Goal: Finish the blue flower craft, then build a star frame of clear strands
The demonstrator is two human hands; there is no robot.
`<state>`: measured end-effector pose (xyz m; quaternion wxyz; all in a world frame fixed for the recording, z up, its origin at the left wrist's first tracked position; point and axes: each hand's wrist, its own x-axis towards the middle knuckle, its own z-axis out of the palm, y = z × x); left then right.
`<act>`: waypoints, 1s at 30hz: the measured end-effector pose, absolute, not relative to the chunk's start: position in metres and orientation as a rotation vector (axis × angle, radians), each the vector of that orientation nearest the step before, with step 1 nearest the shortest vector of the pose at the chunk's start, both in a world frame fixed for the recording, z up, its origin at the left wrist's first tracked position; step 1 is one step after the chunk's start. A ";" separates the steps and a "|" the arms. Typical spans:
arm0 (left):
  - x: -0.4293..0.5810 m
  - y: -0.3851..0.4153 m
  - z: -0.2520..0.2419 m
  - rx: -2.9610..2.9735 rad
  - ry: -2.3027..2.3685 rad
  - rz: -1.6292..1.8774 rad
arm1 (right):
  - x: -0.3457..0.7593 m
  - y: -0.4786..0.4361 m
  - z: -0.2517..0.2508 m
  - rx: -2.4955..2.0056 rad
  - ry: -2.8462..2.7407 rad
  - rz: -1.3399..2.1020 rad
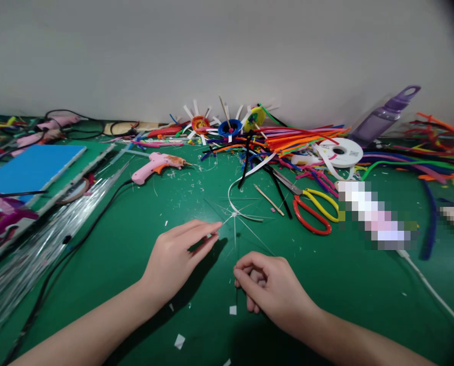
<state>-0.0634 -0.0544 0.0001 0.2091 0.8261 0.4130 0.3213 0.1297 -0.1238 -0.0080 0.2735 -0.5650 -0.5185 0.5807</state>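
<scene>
A star-shaped bunch of thin, clear strands [234, 215] spreads out from a small white centre in the middle of the table. My left hand [179, 251] pinches one strand of it between thumb and fingertips, just left of the centre. Below and to the right, my right hand [270, 284] is closed, thumb against forefinger, with a faint thin strand [237, 295] at the fingertips. A curled white ribbon [230, 195] runs behind the bunch, close to its centre. The far ends of several strands are too fine to follow.
Scissors with red and yellow handles [312, 229] lie to the right, near a wooden stick [268, 200]. A pink glue gun [154, 166] rests at the left with its black cord. Behind are pipe cleaners [306, 137], a ribbon spool [351, 152] and a purple bottle [379, 122].
</scene>
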 end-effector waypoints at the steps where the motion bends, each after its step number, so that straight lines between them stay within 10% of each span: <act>1: -0.063 -0.054 -0.001 2.308 1.139 0.909 | 0.130 -0.124 -0.008 -1.520 -1.394 1.563; 30: -0.062 -0.056 0.001 2.285 1.153 0.898 | 0.132 -0.121 -0.001 -1.601 -1.465 1.516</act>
